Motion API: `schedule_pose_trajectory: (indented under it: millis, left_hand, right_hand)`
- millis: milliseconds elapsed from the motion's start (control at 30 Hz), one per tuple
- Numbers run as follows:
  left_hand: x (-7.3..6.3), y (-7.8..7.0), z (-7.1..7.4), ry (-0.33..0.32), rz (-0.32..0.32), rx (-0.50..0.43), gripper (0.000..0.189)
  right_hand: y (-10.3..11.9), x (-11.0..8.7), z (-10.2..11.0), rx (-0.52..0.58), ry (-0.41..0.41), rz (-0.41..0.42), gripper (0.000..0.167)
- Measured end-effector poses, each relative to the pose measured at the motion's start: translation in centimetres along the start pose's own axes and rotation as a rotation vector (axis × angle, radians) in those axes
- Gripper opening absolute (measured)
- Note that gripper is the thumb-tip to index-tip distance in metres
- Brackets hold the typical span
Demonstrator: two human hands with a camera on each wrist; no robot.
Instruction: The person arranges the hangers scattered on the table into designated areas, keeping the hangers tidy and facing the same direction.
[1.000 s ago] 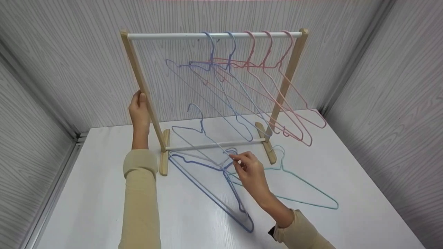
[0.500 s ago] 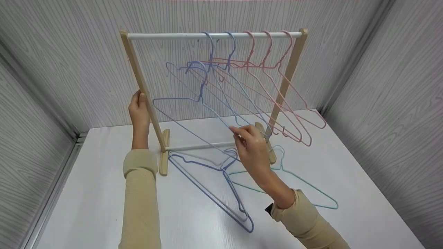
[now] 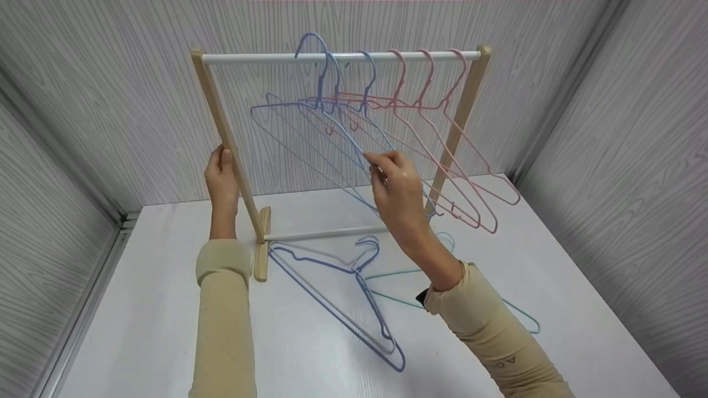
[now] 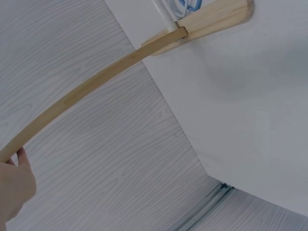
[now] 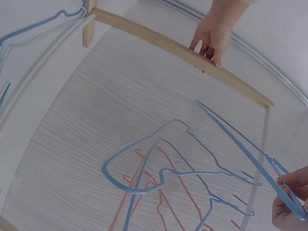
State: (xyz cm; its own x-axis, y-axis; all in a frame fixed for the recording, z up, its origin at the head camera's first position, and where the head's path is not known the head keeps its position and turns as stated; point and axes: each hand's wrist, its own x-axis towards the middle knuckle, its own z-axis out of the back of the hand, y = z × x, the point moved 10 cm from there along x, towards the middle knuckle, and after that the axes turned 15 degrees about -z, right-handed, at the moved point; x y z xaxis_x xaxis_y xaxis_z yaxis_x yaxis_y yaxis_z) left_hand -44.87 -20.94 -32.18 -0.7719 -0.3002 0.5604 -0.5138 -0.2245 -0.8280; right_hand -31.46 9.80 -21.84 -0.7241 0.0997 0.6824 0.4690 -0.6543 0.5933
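In the head view my left hand (image 3: 221,179) grips the left wooden post (image 3: 217,113) of a small clothes rack. The left wrist view shows those fingers at the post too. My right hand (image 3: 401,193) pinches the right shoulder of a blue clothes hanger (image 3: 320,91). Its hook stands up at the rack's white rail (image 3: 249,57), with the tip in front of it; contact cannot be told. Just to the right, two more blue hangers (image 3: 374,72) and several pink hangers (image 3: 405,69) hang from the rail. The right wrist view shows the held hanger (image 5: 250,154) edge-on.
On the white table (image 3: 149,309) lie a dark blue hanger (image 3: 326,263) with a paler one overlapping it, in front of the rack. A teal hanger (image 3: 537,325) lies to the right, partly behind my right arm. Wood-grain walls (image 3: 625,166) stand around.
My right hand has lifted the blue hanger from low over the table up to the rail, where its hook now stands. My left hand has stayed on the post.
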Motion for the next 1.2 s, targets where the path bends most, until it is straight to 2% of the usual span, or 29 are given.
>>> schedule_pose_trajectory:
  millis: [167,300,467,667,733,767,933,1067,1200]
  left_hand:
    - [-0.5,-1.4,-0.1,0.007,0.01,-0.002,0.044]
    - [0.0,-0.2,-0.1,-0.003,-0.005,-0.022,0.045]
    - [0.6,1.3,-0.1,-0.013,-0.038,0.022,0.047]
    - [0.5,1.5,0.1,-0.02,-0.045,0.044,0.048]
    - [0.5,1.5,0.1,-0.02,-0.043,0.039,0.047]
    - [0.3,1.0,0.1,-0.02,-0.04,0.03,0.046]
    - [0.4,0.8,0.1,-0.022,-0.045,0.002,0.044]
    - [0.6,1.6,0.2,-0.019,-0.049,0.03,0.047]
    - [0.6,1.5,0.1,-0.018,-0.054,0.033,0.047]
  right_hand:
    - [0.1,1.2,-1.2,0.011,-0.004,-0.018,0.017]
    - [0.1,1.7,-2.2,-0.006,0.002,-0.027,0.018]
    - [-0.3,1.4,-3.4,-0.035,0.026,-0.023,0.018]
    - [-1.3,0.8,-4.3,-0.03,0.032,-0.025,0.018]
    - [-1.5,0.7,-4.5,-0.031,0.033,-0.024,0.018]
    - [-1.6,0.7,-4.6,-0.032,0.037,-0.024,0.018]
    - [-1.6,0.3,-5.3,-0.04,0.082,-0.009,0.024]
    - [-1.4,0.0,-5.9,-0.017,0.114,0.013,0.027]
    - [-1.6,-0.3,-6.2,0.016,0.14,0.013,0.025]
